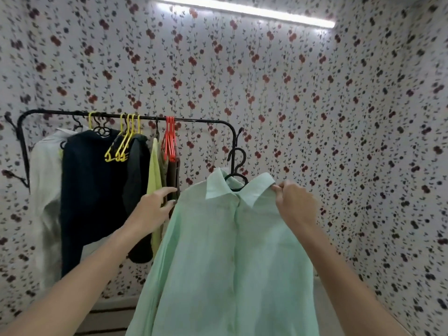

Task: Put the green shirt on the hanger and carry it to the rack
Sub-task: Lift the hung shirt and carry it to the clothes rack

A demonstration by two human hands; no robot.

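The pale green shirt hangs in front of me on a black hanger, whose hook sticks up above the collar. My right hand pinches the shirt's right shoulder beside the collar. My left hand is at the shirt's left shoulder with the fingers spread; whether it grips the cloth is unclear. The black clothes rack stands behind and to the left, its right post just behind the hanger's hook.
On the rack hang a white garment, a dark jacket, a yellow-green top, empty yellow hangers and red hangers. Floral wallpaper covers the walls. A tube light glows overhead.
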